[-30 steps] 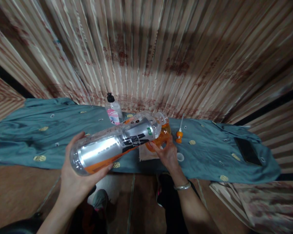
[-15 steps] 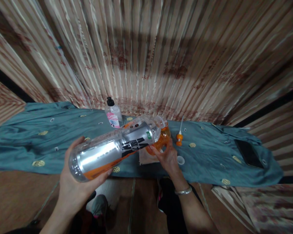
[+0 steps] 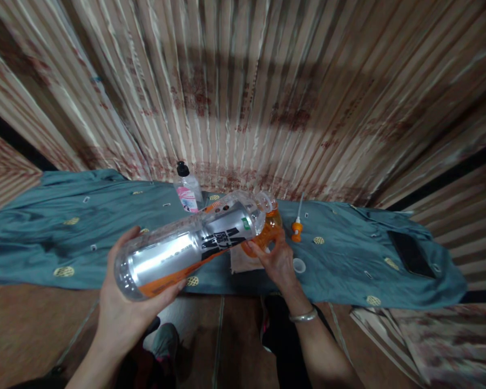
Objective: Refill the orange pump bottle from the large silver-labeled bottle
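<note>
A clear plastic bottle (image 3: 186, 248) with a silver and orange label lies tilted in my left hand (image 3: 125, 297), its neck pointing right and held at the mouth of an orange bottle (image 3: 271, 229). Fingers of my left hand wrap round its base end. My right hand (image 3: 279, 259) grips the orange bottle, which is partly hidden behind the clear one. Right of it, an orange pump top (image 3: 297, 231) with a thin tube lies on the cloth. Close to my right wrist sits a small white cap (image 3: 299, 266).
A teal patterned cloth (image 3: 105, 259) covers the narrow table. At the back stands a pink-labelled bottle with a black cap (image 3: 188, 189). A black phone (image 3: 411, 254) lies at the right. A light cloth (image 3: 243, 262) rests under the orange bottle. Striped curtains (image 3: 243, 97) hang behind.
Both hands and both bottles hold nearly the same pose. The view has shifted very slightly; nothing was taken up or let go.
</note>
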Motion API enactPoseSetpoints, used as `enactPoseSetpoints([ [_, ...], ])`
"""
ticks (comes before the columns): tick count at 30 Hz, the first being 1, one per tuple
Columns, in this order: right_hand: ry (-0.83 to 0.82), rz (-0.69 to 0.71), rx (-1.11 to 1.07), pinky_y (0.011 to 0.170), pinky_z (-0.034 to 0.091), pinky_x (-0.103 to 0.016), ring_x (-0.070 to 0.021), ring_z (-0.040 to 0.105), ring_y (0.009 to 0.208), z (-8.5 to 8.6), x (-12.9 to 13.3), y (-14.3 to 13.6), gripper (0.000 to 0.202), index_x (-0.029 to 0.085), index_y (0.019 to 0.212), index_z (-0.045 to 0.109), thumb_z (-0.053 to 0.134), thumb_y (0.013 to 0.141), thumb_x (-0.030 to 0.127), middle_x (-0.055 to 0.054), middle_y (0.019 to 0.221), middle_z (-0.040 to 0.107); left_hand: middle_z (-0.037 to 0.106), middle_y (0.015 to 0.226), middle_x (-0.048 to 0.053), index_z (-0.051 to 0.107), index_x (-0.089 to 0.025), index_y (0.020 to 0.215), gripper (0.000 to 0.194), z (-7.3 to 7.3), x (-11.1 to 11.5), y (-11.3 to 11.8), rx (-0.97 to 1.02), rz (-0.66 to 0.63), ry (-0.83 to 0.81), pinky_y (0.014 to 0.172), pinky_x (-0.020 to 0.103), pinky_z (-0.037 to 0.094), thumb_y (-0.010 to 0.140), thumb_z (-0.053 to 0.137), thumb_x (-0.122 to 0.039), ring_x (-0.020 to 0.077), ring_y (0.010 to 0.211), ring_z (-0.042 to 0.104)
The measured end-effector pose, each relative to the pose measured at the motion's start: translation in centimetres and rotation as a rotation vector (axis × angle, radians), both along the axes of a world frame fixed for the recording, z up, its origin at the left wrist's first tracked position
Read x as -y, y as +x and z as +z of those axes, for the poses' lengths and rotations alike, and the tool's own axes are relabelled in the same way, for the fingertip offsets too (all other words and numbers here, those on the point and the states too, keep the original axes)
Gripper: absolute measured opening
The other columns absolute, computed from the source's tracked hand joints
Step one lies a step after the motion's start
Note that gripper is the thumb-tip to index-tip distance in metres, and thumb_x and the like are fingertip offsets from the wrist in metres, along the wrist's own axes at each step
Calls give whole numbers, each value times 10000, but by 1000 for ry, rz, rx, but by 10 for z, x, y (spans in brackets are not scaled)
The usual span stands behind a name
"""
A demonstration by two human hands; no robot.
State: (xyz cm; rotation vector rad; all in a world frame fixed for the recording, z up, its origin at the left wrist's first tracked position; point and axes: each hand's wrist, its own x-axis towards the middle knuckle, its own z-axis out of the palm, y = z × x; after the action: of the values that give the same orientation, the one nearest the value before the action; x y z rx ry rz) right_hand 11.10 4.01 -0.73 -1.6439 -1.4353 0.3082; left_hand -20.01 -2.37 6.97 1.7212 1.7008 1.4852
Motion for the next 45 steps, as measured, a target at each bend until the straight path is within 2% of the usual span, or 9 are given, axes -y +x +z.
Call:
enactPoseSetpoints([
  [5,-23,5,-24,885,675,-573,-399,810,1006,1,0,1,801,176,1338,577,779,795,729,-191,1096,823,752,1366,96,551,-356,1558,1050,0,1,0,-9,-4,-9,1005,559,674,601,973,-443,394,1153,786],
  [11,-10,7,-25,880,675,-600,-385,805,1005,1,1,0,703,215,1337,595,767,829,668,-175,1128,818,741,1390,96,519,-356,1589,1054,-1,1,-1,-25,-36,7,985,525,685,637,963,-445,377,1149,791],
  [15,-14,4,-16,871,679,-601,-378,801,988,1,1,0,678,228,1314,606,764,832,677,-167,1105,815,767,1334,91,498,-353,1607,1064,0,0,-1,-50,-51,30,951,508,699,653,958,-456,366,1110,804],
  [19,-17,6,-20,873,680,-585,-368,805,988,0,0,0,740,195,1329,591,740,832,722,-168,1099,811,755,1367,96,508,-350,1601,1048,0,-1,-1,-68,-41,33,964,508,695,659,958,-444,363,1132,800],
  [23,9,7,-23,873,680,-592,-379,798,991,-1,0,0,724,200,1303,603,727,840,742,-200,1106,808,757,1352,107,531,-335,1580,1067,2,-1,2,-35,-20,19,947,528,698,615,966,-469,376,1119,799],
  [29,9,3,-15,880,670,-646,-380,793,982,-2,0,1,677,254,1334,592,739,843,698,-152,1091,816,781,1261,137,590,-235,1513,1120,10,-1,12,3,63,27,907,522,694,521,961,-598,370,1047,808],
  [35,-7,-8,-13,891,675,-581,-393,799,1032,1,1,0,700,203,1327,596,787,820,646,-186,1134,808,791,1190,135,541,-158,1543,1222,16,-3,13,22,51,-47,913,526,687,485,969,-596,360,1020,810],
  [41,-39,-20,7,900,668,-556,-386,806,1031,0,0,0,791,152,1331,588,794,799,700,-202,1130,815,801,1201,115,533,-234,1579,1201,14,-2,10,8,54,-32,907,614,687,514,975,-568,388,1022,813],
  [45,-19,-17,27,913,666,-577,-387,806,1034,-1,-1,1,741,180,1332,595,797,820,676,-198,1135,821,803,1267,56,497,-353,1624,1149,8,-2,1,-39,0,5,934,570,698,595,991,-474,358,1060,815],
])
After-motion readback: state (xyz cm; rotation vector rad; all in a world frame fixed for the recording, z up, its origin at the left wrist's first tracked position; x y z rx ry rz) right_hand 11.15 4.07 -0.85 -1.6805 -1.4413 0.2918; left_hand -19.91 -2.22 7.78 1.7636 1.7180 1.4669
